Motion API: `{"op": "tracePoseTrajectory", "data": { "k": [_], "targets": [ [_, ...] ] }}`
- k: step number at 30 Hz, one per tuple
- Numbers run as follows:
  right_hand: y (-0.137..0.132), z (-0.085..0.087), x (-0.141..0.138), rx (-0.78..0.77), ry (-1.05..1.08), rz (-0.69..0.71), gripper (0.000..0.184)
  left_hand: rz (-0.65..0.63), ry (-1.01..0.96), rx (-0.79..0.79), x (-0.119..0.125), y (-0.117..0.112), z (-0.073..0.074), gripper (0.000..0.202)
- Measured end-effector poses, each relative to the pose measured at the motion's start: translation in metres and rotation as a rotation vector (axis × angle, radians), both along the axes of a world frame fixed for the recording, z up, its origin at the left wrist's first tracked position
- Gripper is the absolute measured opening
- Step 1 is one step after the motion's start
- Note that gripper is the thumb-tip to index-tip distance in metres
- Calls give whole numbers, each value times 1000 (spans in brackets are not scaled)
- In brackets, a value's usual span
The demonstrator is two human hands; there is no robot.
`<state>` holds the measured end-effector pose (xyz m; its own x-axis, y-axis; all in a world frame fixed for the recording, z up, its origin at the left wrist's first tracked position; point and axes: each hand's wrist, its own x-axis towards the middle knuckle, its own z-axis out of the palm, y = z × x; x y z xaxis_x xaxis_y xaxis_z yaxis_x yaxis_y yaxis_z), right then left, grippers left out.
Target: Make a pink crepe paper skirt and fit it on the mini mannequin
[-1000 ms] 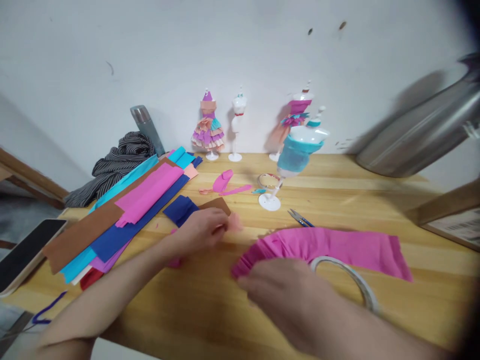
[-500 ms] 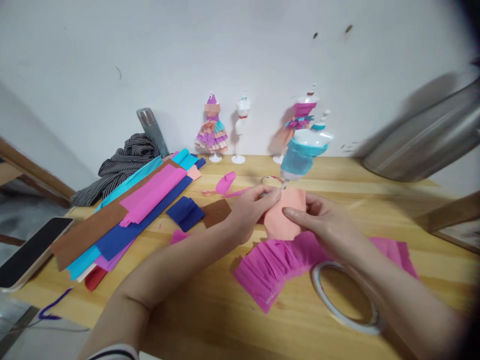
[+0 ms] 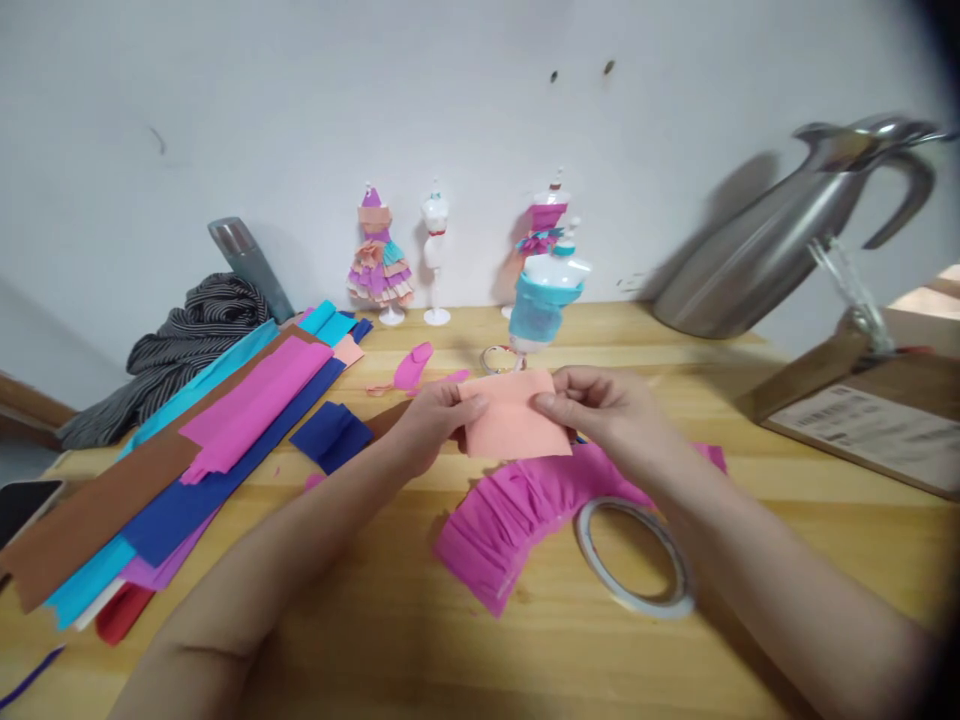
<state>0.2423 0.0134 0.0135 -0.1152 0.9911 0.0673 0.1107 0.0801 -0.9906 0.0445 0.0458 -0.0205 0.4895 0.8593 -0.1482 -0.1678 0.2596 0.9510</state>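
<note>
A peach piece of crepe paper (image 3: 514, 425) is stretched between my two hands above the table. My left hand (image 3: 435, 425) pinches its left edge with thumb and fingers. On the other side, my right hand (image 3: 600, 405) grips the upper right edge, thumb in front. Just below lies a pleated magenta crepe strip (image 3: 502, 525), partly covered by my right forearm. A roll of white tape (image 3: 589, 545) lies flat beside the strip. Right behind the paper stands a small white mannequin wrapped in turquoise paper (image 3: 538, 310); its base is hidden.
Several folded crepe sheets (image 3: 225, 420) are piled at the left, near a striped cloth (image 3: 195, 330) and a flask (image 3: 251, 265). Small dressed mannequins (image 3: 381, 260) stand along the wall. A steel jug (image 3: 757, 240) and a cardboard box (image 3: 862, 410) occupy the right.
The peach paper has turned from upright to lying wide, and my hands now hold it at opposite sides. The view has swung right, showing more of the jug and the box.
</note>
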Motion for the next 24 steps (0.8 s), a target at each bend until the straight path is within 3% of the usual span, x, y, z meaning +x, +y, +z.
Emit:
{"op": "tracePoseTrajectory", "data": {
  "k": [4, 8, 10, 15, 20, 24],
  "targets": [
    [2, -3, -1, -93, 158, 16, 32, -10, 82, 79, -4, 3, -3, 38],
    [1, -9, -9, -319, 422, 230, 37, 34, 97, 104, -4, 4, -6, 34],
    [1, -12, -10, -377, 481, 272, 40, 82, 115, 129, -5, 6, -6, 33],
    [4, -17, -5, -438, 487, 279, 30, 155, 150, 154, -5, 6, -4, 34],
    [5, -16, -5, -421, 550, 266, 28, 72, 50, 91, -4, 2, 2, 31],
    [9, -17, -4, -374, 562, 119, 28, 3, -90, -22, -6, 3, 8, 41]
  ]
}}
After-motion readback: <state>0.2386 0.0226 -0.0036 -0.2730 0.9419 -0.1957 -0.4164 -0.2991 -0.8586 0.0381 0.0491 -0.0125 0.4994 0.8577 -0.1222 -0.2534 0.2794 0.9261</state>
